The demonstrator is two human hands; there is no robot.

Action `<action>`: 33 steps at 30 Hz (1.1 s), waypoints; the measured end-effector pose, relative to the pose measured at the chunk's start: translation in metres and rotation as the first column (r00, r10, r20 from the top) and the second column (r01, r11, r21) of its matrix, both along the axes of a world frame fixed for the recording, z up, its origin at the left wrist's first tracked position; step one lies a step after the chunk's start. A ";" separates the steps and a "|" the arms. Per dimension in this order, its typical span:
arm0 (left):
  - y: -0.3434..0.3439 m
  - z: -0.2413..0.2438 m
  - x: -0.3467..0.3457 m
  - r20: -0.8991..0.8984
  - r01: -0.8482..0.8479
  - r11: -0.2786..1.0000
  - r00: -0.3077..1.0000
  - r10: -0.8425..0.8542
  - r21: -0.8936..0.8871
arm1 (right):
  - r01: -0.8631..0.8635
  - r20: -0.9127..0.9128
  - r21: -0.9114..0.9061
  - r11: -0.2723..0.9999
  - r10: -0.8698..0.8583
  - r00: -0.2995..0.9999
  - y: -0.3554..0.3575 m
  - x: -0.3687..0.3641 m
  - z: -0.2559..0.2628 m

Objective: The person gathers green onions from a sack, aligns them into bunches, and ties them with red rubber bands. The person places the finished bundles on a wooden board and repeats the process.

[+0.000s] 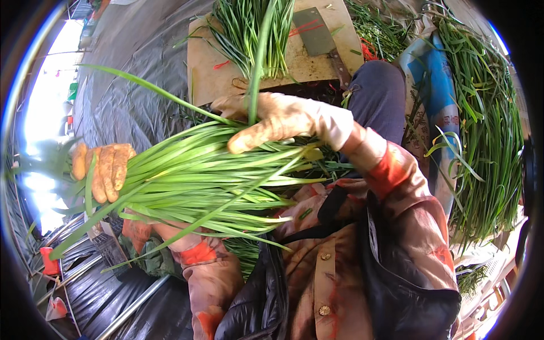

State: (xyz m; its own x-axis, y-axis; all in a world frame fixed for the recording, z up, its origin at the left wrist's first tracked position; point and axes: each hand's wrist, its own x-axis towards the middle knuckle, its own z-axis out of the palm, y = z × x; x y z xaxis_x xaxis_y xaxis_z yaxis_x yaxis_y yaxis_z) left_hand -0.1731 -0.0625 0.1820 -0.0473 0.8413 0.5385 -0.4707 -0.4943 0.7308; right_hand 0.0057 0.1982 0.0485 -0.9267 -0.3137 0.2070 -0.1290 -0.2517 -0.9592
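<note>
My left hand (105, 170), in a soiled, light-coloured glove, is closed around a large bunch of long green leaves, likely garlic chives (204, 178). Their pale ends fan out to the right in front of my torso. Over the upper side of the bunch is my right hand (272, 121), gloved too and slightly blurred, thumb and fingers spread apart. A long leaf stands up between them; whether the hand touches it is unclear. Beyond, another bunch of green leaves (259, 38) lies on a worn board (204, 63), beside a cleaver (316, 34) with red ties on its blade.
At the right, a tall heap of green leaves (484, 127) lies beside a blue-and-white printed sack (444, 97). More greens (378, 29) and red ties lie behind the board. Dark plastic sheeting (140, 80) spreads at the upper left. A metal bar (131, 308) runs across the lower left.
</note>
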 end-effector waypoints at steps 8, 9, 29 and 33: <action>-0.013 -0.016 -0.003 -0.029 -0.288 0.956 0.958 0.287 -0.064 | 0.291 0.325 -0.419 0.860 -0.157 0.933 -0.007 0.034 -0.005; -0.029 -0.007 0.003 -0.074 -0.375 0.923 0.926 0.369 -0.083 | 0.255 0.340 -0.561 0.787 -0.061 0.938 -0.010 0.042 -0.004; -0.011 0.084 -0.070 -0.784 -0.965 0.165 -0.059 0.618 0.203 | 0.264 -0.024 0.365 0.893 -0.275 0.961 0.037 0.039 -0.026; 0.034 0.085 -0.091 -0.782 -0.816 0.248 -0.343 0.521 0.523 | 0.004 0.036 -0.434 0.901 0.013 0.999 0.012 -0.008 -0.020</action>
State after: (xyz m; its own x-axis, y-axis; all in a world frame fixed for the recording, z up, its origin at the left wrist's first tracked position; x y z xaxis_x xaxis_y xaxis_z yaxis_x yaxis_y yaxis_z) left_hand -0.2636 -0.0290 0.2671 -0.4189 0.6238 0.6598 0.9052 0.2296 0.3577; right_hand -0.0024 0.2098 0.0285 -0.9352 -0.2047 0.2891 -0.0933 -0.6450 -0.7585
